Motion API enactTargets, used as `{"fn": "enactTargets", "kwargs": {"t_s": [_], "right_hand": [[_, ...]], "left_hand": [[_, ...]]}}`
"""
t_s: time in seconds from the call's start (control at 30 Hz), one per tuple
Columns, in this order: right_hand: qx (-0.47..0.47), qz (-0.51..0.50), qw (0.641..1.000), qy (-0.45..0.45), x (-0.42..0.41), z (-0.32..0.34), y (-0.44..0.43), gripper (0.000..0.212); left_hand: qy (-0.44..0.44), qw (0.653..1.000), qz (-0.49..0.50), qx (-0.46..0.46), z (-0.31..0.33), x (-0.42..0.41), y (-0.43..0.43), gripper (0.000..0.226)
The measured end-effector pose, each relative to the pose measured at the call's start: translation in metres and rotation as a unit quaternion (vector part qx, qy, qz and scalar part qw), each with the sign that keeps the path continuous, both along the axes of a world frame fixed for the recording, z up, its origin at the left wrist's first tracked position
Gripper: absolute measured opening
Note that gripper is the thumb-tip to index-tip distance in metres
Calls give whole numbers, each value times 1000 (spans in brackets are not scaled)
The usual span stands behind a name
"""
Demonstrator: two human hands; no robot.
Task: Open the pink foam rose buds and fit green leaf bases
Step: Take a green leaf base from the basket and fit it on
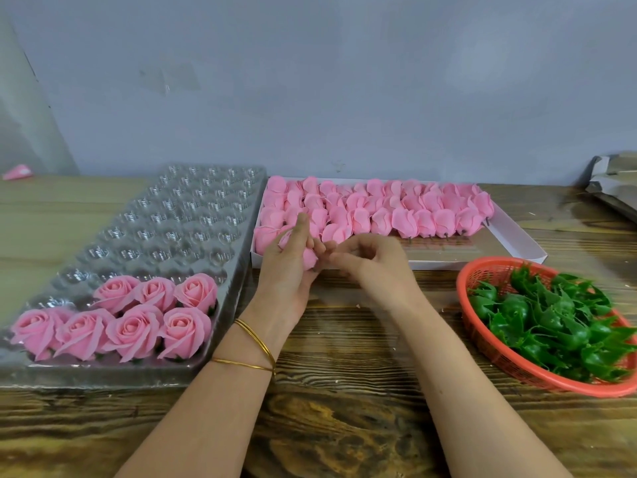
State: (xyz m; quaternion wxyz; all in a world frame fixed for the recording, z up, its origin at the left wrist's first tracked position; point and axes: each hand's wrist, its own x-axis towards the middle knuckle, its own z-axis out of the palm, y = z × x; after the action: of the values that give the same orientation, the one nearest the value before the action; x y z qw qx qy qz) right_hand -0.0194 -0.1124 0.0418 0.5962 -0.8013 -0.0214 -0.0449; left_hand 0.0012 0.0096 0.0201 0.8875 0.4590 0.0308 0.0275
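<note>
My left hand [289, 267] cups a closed pink rose bud [307, 257] in front of the white box [510, 232]. My right hand [370, 262] sits just right of it, fingers curled, fingertips touching the bud's right side. The box holds several closed pink buds [379, 210] in rows. An orange basket [482, 334] at the right is full of green leaf bases [551, 322]. Several opened roses [131, 315] with green bases sit in the near cells of a clear plastic tray [179, 222] on the left.
Everything rests on a wood-grain table [344, 426] against a grey wall. A small pink object [17, 172] lies at the far left. Folded grey material [613, 181] lies at the far right. Gold bangles circle my left wrist.
</note>
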Motion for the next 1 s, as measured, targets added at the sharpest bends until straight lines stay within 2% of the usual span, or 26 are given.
{"fn": "enactTargets", "kwargs": {"t_s": [0.1,0.23,0.4,0.5,0.63,0.8,1.0], "right_hand": [[-27,-59,997,-45,0,15,-15,14],[-62,-158,981,-94,-3,32,-47,12],[-149,-253,951,-93,-12,43,-89,14],[-239,-271,932,-37,-22,46,-105,19],[-293,-271,915,66,-31,52,-121,21],[-320,-220,901,195,-32,57,-128,18],[-349,-169,885,258,-30,55,-126,19]], "left_hand": [[20,1000,4,-12,0,-1,-1,47],[52,998,-1,-26,0,1,0,47],[64,997,-11,-52,0,1,2,48],[74,995,-13,-68,1,1,3,48],[86,993,-14,-81,0,2,4,49],[91,992,-17,-85,-1,3,4,49],[94,992,-22,-85,0,3,4,50]]}}
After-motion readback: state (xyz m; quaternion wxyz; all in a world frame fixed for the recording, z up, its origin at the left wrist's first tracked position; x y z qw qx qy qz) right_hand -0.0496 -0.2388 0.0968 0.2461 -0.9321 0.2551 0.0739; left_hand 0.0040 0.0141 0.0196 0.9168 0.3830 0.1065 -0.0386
